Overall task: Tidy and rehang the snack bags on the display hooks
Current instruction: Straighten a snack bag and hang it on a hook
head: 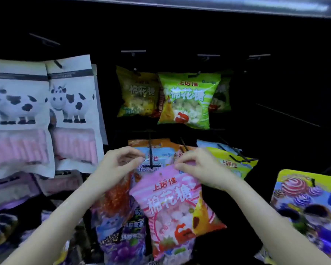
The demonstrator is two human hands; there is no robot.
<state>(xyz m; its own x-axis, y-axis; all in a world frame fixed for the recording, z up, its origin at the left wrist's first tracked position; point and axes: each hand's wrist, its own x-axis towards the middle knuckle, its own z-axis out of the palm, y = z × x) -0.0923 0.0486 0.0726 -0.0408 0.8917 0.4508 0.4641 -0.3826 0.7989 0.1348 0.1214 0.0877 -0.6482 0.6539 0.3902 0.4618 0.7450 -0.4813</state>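
At hook w/ blue bags: both grips pinching pink bag

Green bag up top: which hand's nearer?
Right. The right hand sits almost directly below the green bag, pinching the pink bag; the left hand is lower-left, further off.

Two white cow-print bags hang side by side at far left. Three marshmallow bags hang in the upper middle row: one yellow, one bright green, one darker green mostly hidden behind. One pink marshmallow bag sits near centre. Two hands show, the left hand and the right hand. One lollipop-print bag lies at right.
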